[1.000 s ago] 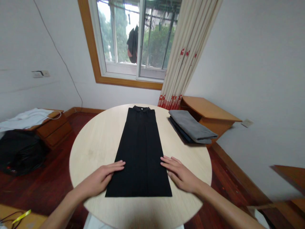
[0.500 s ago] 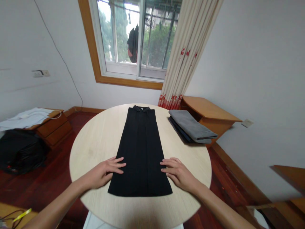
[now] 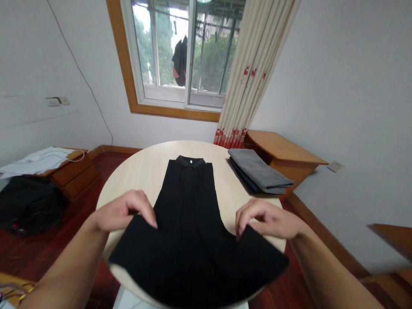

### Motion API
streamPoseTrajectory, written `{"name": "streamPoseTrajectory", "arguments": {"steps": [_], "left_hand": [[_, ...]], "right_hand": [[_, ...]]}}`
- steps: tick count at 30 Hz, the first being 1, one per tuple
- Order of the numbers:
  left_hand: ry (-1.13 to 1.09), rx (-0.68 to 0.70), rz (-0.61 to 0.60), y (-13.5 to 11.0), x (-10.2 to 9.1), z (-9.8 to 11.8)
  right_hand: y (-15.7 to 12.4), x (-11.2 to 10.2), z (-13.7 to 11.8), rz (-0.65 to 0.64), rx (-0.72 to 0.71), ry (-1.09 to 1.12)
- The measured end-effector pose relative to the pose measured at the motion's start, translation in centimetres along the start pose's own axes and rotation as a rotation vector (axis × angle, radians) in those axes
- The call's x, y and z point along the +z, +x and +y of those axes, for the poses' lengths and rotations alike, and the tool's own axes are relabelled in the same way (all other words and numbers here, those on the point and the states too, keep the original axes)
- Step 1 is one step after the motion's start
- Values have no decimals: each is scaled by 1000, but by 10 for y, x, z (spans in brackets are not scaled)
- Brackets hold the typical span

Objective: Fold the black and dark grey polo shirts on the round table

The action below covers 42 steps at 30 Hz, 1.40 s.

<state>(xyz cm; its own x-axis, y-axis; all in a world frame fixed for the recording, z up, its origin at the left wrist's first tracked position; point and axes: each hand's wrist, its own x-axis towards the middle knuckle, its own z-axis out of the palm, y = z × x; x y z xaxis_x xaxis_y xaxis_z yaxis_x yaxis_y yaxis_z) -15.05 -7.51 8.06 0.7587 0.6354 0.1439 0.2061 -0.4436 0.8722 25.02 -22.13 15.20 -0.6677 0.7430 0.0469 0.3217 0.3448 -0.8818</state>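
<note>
A black collared shirt [image 3: 189, 219], its sides folded in, lies lengthwise on a round pale wooden table [image 3: 135, 171]. Its collar points toward the window, and its lower part is lifted and bowed toward me. My left hand [image 3: 127, 210] pinches the shirt's left edge, thumb and fingers closed on the cloth. On the opposite edge, my right hand [image 3: 264, 216] grips the fabric in the same way, with a corner flaring out beyond the fingers. The hem hangs near the table's front edge and hides part of it.
Folded grey and dark cloths [image 3: 260, 171] are stacked on the table's right side. Behind them stands a wooden desk [image 3: 286, 148] beside a patterned curtain [image 3: 254, 77]. At left, a low wooden cabinet [image 3: 75, 171] carries white cloth, with a black bag [image 3: 28, 206] in front.
Both hands have gone from lying flat on the shirt's sides to gripping its edges. The lower part has risen and spread wider, and the collar has slid toward me.
</note>
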Motion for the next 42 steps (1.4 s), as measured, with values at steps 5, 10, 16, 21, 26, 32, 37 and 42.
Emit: {"name": "streamPoseTrajectory", "arguments": {"steps": [5,10,16,21,26,32,37,42], "left_hand": [[-244,-149,497,115,-35,-22],[-178,-540,530,176,-24,-75],[-53,-609,657,200,-17,-127],[-17,-551,711,222,-23,-140],[-99,-463,745,230,-18,-141],[-173,-424,773,233,-13,-144],[-143,-501,808,222,-12,-146],[-135,-522,768,189,-6,-133]], "right_hand": [[68,-66,61,569,178,274],[123,-71,139,814,598,443],[151,-62,187,906,759,222],[173,-79,202,961,765,-108],[184,-84,207,1019,754,13],[178,-79,204,1036,740,126],[161,-73,189,971,763,206],[136,-61,167,829,790,294]]}}
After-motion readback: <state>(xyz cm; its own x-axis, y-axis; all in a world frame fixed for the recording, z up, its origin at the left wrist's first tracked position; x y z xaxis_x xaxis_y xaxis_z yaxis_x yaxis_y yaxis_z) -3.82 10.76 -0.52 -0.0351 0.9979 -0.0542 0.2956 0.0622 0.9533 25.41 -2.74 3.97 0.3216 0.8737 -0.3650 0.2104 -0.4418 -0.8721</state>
